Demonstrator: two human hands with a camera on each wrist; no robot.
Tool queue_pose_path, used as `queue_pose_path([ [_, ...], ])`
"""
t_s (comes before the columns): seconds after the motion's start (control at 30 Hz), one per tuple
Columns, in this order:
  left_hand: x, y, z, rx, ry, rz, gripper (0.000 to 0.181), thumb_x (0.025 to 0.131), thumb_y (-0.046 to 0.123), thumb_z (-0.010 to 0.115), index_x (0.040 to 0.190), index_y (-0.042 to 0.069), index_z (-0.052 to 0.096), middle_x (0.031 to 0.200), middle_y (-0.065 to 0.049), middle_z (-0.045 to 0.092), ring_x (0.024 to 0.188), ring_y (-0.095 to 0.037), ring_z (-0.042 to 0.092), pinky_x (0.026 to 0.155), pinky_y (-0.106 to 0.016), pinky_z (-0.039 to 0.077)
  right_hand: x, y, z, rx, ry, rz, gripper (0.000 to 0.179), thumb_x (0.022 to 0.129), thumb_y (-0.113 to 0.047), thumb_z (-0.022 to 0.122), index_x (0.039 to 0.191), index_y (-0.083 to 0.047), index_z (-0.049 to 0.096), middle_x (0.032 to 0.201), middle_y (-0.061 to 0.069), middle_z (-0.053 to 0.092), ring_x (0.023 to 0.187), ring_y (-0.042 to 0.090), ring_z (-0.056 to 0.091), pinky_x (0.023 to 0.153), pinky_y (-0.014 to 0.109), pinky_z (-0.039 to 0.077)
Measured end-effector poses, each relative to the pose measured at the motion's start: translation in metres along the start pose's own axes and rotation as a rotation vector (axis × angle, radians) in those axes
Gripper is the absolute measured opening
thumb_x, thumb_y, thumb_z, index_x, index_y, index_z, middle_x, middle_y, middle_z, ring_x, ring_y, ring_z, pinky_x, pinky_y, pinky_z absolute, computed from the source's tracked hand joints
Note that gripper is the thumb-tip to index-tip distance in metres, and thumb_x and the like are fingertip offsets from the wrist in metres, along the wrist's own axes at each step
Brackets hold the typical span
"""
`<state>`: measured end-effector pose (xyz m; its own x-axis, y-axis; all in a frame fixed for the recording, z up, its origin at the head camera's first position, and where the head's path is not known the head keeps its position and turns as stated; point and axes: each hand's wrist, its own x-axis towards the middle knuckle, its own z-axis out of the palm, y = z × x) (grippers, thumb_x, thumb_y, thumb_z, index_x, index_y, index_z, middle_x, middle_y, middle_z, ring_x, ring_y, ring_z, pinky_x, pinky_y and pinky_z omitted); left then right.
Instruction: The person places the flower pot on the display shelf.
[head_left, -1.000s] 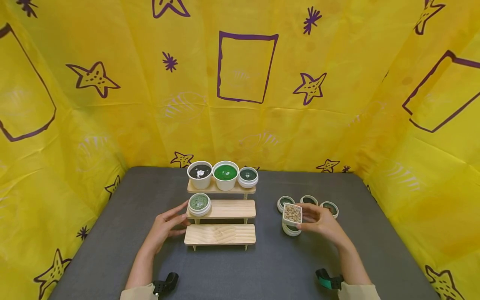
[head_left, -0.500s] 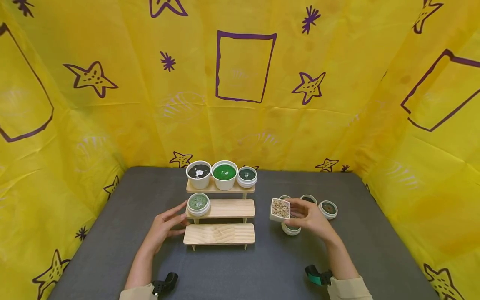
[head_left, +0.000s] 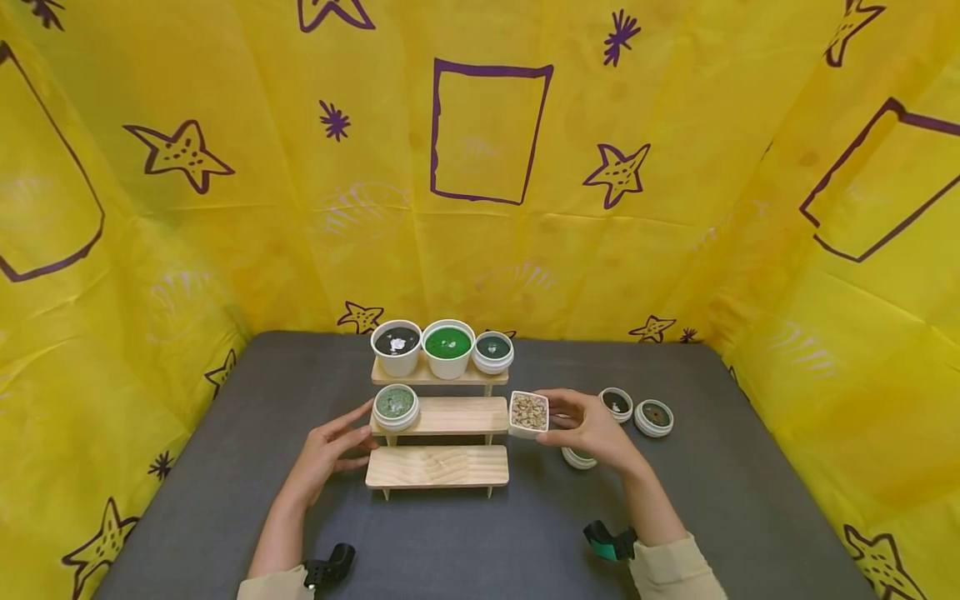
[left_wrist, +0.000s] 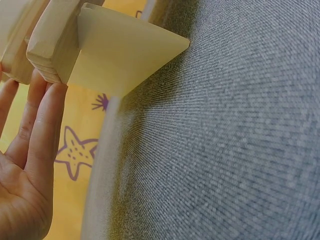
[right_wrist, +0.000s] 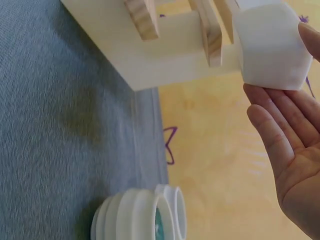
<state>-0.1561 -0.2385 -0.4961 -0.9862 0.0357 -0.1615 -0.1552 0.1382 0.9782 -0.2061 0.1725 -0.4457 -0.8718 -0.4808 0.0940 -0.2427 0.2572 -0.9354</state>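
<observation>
My right hand [head_left: 592, 429] pinches a small white square pot [head_left: 529, 414], filled with tan and brown chips, between thumb and fingers. The pot is raised beside the right end of a three-tier wooden stand [head_left: 437, 467]; the right wrist view shows its smooth side [right_wrist: 272, 47]. With fairly straight fingers, my left hand [head_left: 322, 462] touches the stand's left side, and in the left wrist view its fingertips [left_wrist: 55, 95] meet a wooden shelf end [left_wrist: 52, 55]. A round white jar with speckled green content [head_left: 395, 405] sits at the left of the middle tier.
On the top tier stand a dark-filled cup [head_left: 397, 343], a bright green one [head_left: 447, 343] and a smaller dark green jar [head_left: 493, 350]. Right of the stand, round jars [head_left: 654, 417] rest on the grey table [head_left: 480, 550], some partly behind my right hand. Yellow cloth walls surround the table.
My right hand has carried the square pot leftward, from above the round jars to the stand's right end. My left hand has stayed at the stand's left side.
</observation>
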Motion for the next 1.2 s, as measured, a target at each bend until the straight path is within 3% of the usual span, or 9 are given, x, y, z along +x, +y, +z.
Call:
queue_pose_path([
  [0.13, 0.0, 0.0, 0.0, 0.0, 0.004, -0.001, 0.058, 0.097, 0.028, 0.063, 0.15, 0.015, 0.044, 0.084, 0.006, 0.072, 0.087, -0.007, 0.069, 0.079, -0.034, 0.062, 0.007, -0.003, 0.008, 0.009, -0.019, -0.01, 0.059, 0.077, -0.009, 0.083, 0.131, 0.0, 0.06, 0.127, 0.024, 0.064, 0.111, 0.028, 0.068, 0.095, 0.041, 0.057],
  [0.3, 0.0, 0.0, 0.0, -0.002, 0.003, -0.006, 0.058, 0.097, 0.028, 0.063, 0.15, 0.015, 0.044, 0.084, 0.006, 0.072, 0.088, -0.007, 0.068, 0.079, -0.034, 0.062, 0.014, -0.005, 0.017, 0.028, -0.043, -0.042, 0.057, 0.077, -0.008, 0.082, 0.13, 0.001, 0.061, 0.124, 0.024, 0.066, 0.11, 0.021, 0.069, 0.095, 0.027, 0.057],
  [0.4, 0.0, -0.001, 0.0, -0.002, 0.002, -0.008, 0.058, 0.097, 0.028, 0.063, 0.15, 0.015, 0.043, 0.084, 0.006, 0.072, 0.088, -0.007, 0.068, 0.08, -0.034, 0.062, 0.016, -0.007, 0.021, 0.025, -0.037, -0.042, 0.057, 0.077, -0.009, 0.083, 0.129, 0.0, 0.061, 0.122, 0.022, 0.067, 0.108, 0.017, 0.069, 0.094, 0.025, 0.057],
  [0.6, 0.001, -0.001, 0.0, 0.005, 0.005, -0.008, 0.058, 0.097, 0.028, 0.062, 0.15, 0.015, 0.043, 0.083, 0.007, 0.071, 0.087, -0.007, 0.068, 0.08, -0.035, 0.062, 0.02, -0.012, 0.029, 0.045, -0.031, 0.002, 0.058, 0.077, -0.011, 0.083, 0.131, -0.005, 0.061, 0.125, 0.018, 0.066, 0.112, 0.022, 0.068, 0.098, 0.03, 0.056],
  [0.93, 0.001, -0.001, -0.001, 0.012, 0.004, -0.01, 0.058, 0.098, 0.028, 0.062, 0.151, 0.014, 0.042, 0.083, 0.007, 0.071, 0.087, -0.006, 0.068, 0.081, -0.037, 0.062, 0.03, -0.015, 0.046, 0.05, -0.038, 0.004, 0.059, 0.078, -0.011, 0.082, 0.132, -0.004, 0.06, 0.126, 0.021, 0.066, 0.115, 0.033, 0.066, 0.098, 0.043, 0.056],
  [1.2, 0.001, -0.001, -0.001, 0.017, 0.002, -0.006, 0.058, 0.098, 0.029, 0.061, 0.151, 0.014, 0.042, 0.083, 0.008, 0.071, 0.087, -0.005, 0.068, 0.08, -0.035, 0.062, 0.038, -0.018, 0.059, 0.047, -0.04, -0.001, 0.057, 0.077, -0.011, 0.082, 0.13, -0.004, 0.062, 0.123, 0.02, 0.067, 0.112, 0.031, 0.068, 0.096, 0.041, 0.057],
])
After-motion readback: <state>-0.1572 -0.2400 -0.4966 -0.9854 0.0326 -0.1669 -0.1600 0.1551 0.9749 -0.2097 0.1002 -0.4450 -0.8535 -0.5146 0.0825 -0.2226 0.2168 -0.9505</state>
